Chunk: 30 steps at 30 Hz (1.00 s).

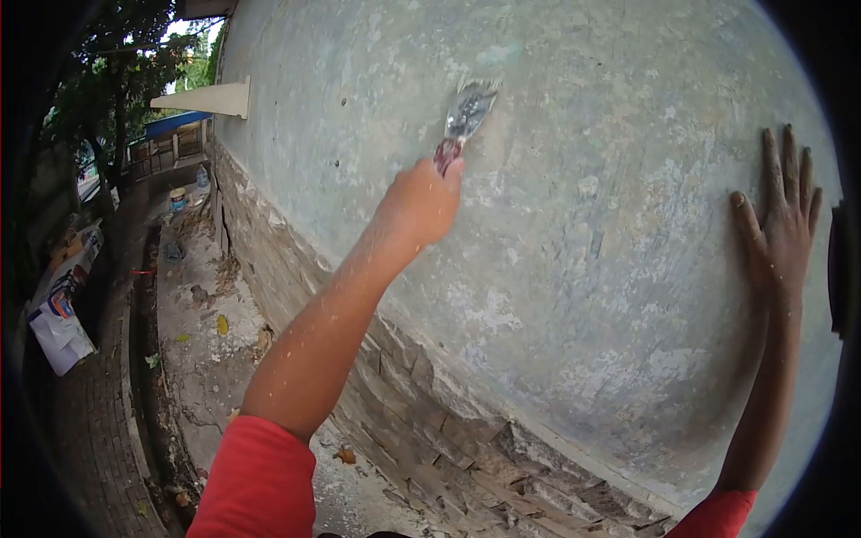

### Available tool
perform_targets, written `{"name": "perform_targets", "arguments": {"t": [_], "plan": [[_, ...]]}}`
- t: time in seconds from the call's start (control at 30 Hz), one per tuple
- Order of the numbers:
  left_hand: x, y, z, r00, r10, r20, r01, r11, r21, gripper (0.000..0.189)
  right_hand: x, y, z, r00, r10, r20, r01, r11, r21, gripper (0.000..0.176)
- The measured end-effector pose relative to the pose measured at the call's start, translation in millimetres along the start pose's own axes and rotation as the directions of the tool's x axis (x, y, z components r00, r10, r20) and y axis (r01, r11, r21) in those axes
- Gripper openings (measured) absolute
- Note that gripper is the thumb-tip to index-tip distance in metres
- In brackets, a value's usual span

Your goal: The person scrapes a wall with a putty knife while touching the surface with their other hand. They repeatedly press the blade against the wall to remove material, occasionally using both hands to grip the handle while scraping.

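Note:
My left hand [421, 202] is wrapped round the dark reddish handle of a putty knife [469, 109]. Its wide metal blade points up and lies against the weathered, pale green-grey wall [574, 233], and pale flakes show at its edge. Light specks dot my left forearm. Farther right, my right hand [783, 229] rests on the same wall with its fingers spread and pointing up. Nothing is held in it. The paint around both hands is patchy, with whitish bare spots.
Rough stone cladding [430, 394] runs along the wall's foot. Below left lies a concrete ledge [202, 359] with debris and leaves, beside a narrow gutter [143, 386]. A paint bucket [178, 198] and a clear bottle [202, 176] stand farther off. Crumpled printed sheeting [63, 309] lies left.

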<state>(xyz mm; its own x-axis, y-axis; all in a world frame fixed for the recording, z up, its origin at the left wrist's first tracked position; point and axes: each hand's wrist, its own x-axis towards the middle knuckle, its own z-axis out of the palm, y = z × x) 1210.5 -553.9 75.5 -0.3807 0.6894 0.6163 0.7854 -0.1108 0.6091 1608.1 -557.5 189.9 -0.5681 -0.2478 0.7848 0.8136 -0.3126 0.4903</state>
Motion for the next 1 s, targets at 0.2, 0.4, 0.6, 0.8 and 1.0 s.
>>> {"name": "perform_targets", "arguments": {"t": [0.2,0.4,0.6,0.8,1.0], "plan": [[-101,-155,46,0.928,-0.223,0.300,0.198,0.974,0.113,0.052,52,-166,-22,0.911,-0.007,0.413,-0.066,0.985,0.162,0.069],[41,-195,-6,0.992,-0.062,0.110,0.072,0.994,-0.083,0.050,91,-337,0,0.890,0.023,0.455,-0.143,0.962,0.233,0.069],[94,-247,-25,0.981,0.023,0.194,-0.007,0.997,-0.079,0.049,122,-445,29,0.888,0.353,0.295,-0.419,0.885,0.205,0.070],[9,-384,18,0.928,-0.146,0.344,0.136,0.989,0.053,0.046,120,-457,30,0.883,0.340,0.325,-0.385,0.919,0.085,0.072],[98,-395,-15,0.969,-0.106,0.225,0.099,0.994,0.045,0.048,135,-498,32,0.899,0.269,0.347,-0.330,0.935,0.131,0.074]]}}
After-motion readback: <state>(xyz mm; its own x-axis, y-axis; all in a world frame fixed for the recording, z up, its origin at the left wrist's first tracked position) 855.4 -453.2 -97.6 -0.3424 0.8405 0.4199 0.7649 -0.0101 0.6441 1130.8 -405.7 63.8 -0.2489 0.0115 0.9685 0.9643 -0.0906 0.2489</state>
